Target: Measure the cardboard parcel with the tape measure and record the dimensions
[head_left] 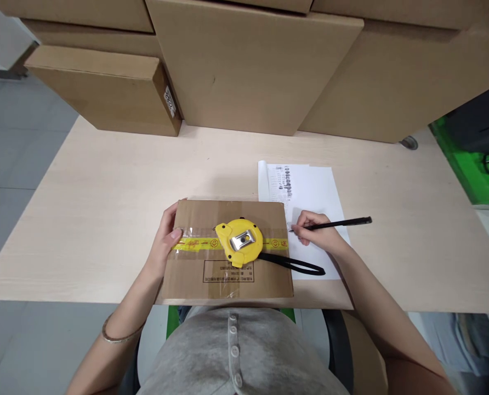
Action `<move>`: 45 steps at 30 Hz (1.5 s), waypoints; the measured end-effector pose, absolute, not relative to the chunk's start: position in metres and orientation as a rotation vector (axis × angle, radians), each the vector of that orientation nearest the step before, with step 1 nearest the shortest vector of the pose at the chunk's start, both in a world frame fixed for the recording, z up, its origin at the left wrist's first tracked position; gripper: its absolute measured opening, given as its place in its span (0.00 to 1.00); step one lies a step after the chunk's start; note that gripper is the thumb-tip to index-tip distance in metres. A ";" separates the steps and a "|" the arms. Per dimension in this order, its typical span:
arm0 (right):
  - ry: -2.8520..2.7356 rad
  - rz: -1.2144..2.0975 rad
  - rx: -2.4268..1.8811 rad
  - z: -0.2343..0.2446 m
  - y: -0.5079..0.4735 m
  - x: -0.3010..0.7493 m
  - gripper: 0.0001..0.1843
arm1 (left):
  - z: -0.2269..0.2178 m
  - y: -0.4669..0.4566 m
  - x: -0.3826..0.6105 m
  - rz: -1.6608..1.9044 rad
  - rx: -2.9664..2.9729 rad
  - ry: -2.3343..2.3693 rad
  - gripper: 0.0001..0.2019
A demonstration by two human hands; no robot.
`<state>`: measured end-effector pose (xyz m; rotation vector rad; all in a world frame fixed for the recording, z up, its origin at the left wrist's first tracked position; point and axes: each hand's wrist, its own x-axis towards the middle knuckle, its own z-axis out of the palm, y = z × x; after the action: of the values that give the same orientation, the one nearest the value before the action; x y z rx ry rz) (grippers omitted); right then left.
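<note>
A cardboard box [232,214] with printed yellow tape lies in front of me, close to the table's near edge. My left hand [167,236] grips its left side, thumb on top and the other fingers mostly hidden behind the edge. On the box rests a yellow tape measure [248,249] with a metal clip; its black strap [302,267] reaches past the right side over the paper. Just right of the box, my right hand [316,230] is closed around a black pen [351,221], its tip at the paper [310,192]. Handwriting fills the sheet's upper left part.
Large cardboard boxes [244,66] stand upright along the back of the table [117,219]. A flatter box [104,101] with a white label leans at the back left. A dark object [475,120] with a cable sits over a green surface at right.
</note>
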<state>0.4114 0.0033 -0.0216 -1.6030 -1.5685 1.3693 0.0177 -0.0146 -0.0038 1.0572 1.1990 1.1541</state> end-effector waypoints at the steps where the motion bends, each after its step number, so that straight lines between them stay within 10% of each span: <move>1: -1.569 1.344 -1.631 -0.021 0.004 0.413 0.32 | -0.004 -0.014 0.018 1.154 1.057 1.198 0.33; 15: -1.915 0.517 -2.221 -0.004 0.005 0.394 0.27 | -0.004 -0.015 0.014 1.129 1.134 1.186 0.32; 21: -2.061 0.001 -1.579 0.037 -0.009 0.361 0.24 | -0.002 -0.014 0.006 1.058 1.335 1.185 0.31; 29: -2.363 0.178 -1.229 0.080 -0.028 0.288 0.30 | -0.016 -0.008 -0.014 0.988 1.297 0.977 0.32; 35: -2.198 0.956 -1.151 0.092 -0.027 0.263 0.26 | 0.001 -0.005 -0.013 0.939 1.257 0.924 0.34; 45: -2.483 0.729 -0.847 0.096 0.000 0.234 0.37 | 0.008 -0.003 -0.013 0.935 1.450 0.946 0.25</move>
<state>0.2335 0.0002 0.0965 -0.8470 -2.4831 0.7293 -0.0133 -0.0030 0.0084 1.4502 0.9456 0.9354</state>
